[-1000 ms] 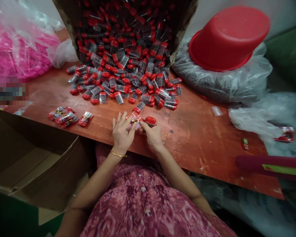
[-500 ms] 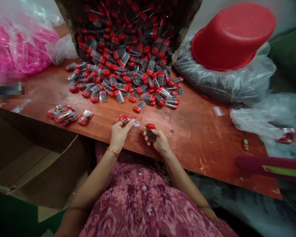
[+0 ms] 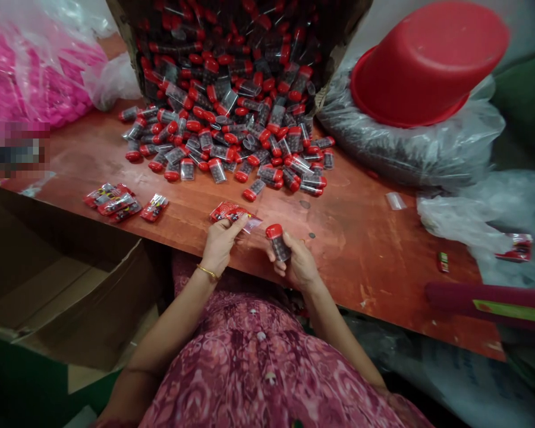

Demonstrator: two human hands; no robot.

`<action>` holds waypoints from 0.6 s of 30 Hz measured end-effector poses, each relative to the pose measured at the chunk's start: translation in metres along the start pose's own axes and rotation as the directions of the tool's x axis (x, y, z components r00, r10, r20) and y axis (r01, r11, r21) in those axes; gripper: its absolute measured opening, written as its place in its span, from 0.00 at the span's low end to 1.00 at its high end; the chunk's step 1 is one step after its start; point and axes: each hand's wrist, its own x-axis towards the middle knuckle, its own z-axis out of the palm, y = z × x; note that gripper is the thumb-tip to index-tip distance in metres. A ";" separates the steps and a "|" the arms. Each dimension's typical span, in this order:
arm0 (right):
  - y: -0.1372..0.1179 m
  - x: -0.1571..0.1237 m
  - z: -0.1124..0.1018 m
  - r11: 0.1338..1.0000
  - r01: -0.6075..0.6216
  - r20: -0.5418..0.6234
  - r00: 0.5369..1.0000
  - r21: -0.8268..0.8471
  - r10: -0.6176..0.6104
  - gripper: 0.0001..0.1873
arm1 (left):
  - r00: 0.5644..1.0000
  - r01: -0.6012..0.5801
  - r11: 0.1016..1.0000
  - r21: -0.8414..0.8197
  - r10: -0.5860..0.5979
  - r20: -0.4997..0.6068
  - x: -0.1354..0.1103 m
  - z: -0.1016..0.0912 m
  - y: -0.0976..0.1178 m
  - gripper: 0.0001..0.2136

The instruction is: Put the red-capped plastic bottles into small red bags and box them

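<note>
Near the table's front edge, my left hand [image 3: 222, 242] pinches a red printed plastic wrapper [image 3: 227, 212] whose clear end sticks out to the right. My right hand [image 3: 298, 259] is closed around a small clear container [image 3: 279, 242] with a red cap and dark contents, the cap tilted up and to the left. A narrow gap lies between the container and the wrapper. Beyond my hands, a large heap of similar red-capped containers [image 3: 218, 154] spills from a box onto the table. To the left lie several red printed packets [image 3: 116, 202] and a single packet [image 3: 154, 208].
An upturned red tub [image 3: 428, 65] rests on a clear bag of dark material [image 3: 410, 151] at the back right. Pink pieces in a bag [image 3: 31, 77] stand at the left. A cardboard box [image 3: 66, 303] sits below the table's [image 3: 361, 238] left front edge.
The container in my right hand has moved slightly right and down, and its cap now tips leftward. The clear end of the wrapper in my left hand shows more.
</note>
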 end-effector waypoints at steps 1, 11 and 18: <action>-0.001 -0.001 0.000 1.000 -0.012 0.001 1.000 0.022 0.012 0.21 | 1.000 0.012 1.000 0.009 -0.012 0.002 -0.001 0.000 0.000 0.20; 0.005 -0.010 -0.011 0.957 0.153 -0.014 0.987 -0.247 -0.161 0.26 | 0.995 0.096 0.995 -0.013 -0.095 0.030 -0.004 -0.004 -0.001 0.18; -0.003 -0.017 -0.014 0.480 0.489 0.215 0.828 -0.728 -0.518 0.22 | 0.993 0.115 0.993 -0.015 -0.115 0.035 -0.004 -0.005 0.001 0.16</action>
